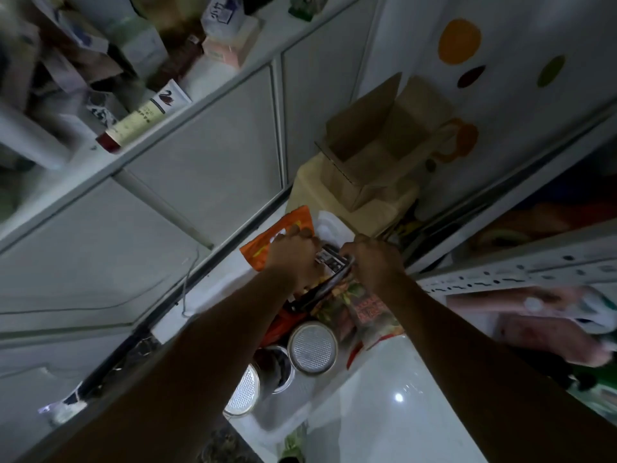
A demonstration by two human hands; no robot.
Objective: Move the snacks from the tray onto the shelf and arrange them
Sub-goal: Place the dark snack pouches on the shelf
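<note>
We see the left hand (293, 253) curling its fingers round a crinkly orange snack packet (262, 247); the right hand (375, 262) curls just beside (holding what, we cannot tell), round ridged-lidded tins (312, 347) below its fingers.

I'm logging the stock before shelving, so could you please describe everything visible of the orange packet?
The orange packet is a flat, glossy pouch, plastic by its look, with white and yellow print too blurred to read. It lies tilted at the far end of the white tray, partly hidden by the left hand, whose curled fingers grip its upper edge.
</note>
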